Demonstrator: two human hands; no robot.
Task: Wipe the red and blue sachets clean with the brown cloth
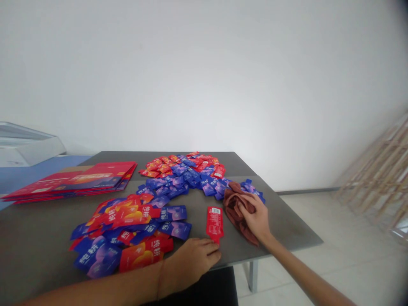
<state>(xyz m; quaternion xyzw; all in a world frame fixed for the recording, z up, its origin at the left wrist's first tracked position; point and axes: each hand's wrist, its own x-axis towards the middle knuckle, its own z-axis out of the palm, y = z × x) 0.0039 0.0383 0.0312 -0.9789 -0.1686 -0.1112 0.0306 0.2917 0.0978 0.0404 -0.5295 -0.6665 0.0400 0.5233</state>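
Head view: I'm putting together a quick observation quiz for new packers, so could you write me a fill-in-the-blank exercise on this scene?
The hand gripping the brown cloth is the person's ____ one. The lone pouch near the fingertips of the left hand is ____ in colour. The flattened cartons lie toward the ____ side of the table. The wall behind is ____.
Missing words: right; red; left; white.
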